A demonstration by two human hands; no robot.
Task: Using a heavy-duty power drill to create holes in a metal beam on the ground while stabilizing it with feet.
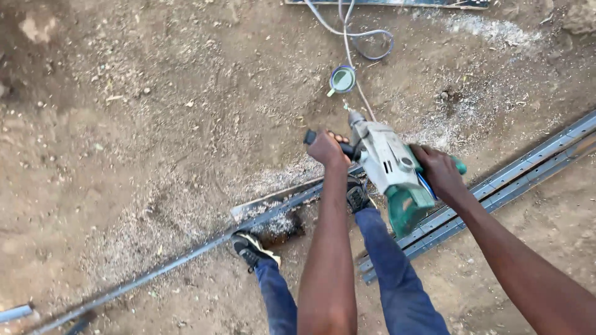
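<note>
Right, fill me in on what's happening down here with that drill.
A person stands on dusty ground holding a grey and green power drill with both hands. The left hand grips the black side handle; the right hand holds the rear grip. Both shoes rest on a long metal bar, with more metal strips lying to the right. Metal shavings are scattered about, and a cable trails off past a small round tin.

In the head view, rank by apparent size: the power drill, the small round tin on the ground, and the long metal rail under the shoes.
1. Long metal rail, crossing most of the picture.
2. Power drill, held in both hands; nearer the camera, so it looks bigger.
3. Small round tin, farthest away.
</note>
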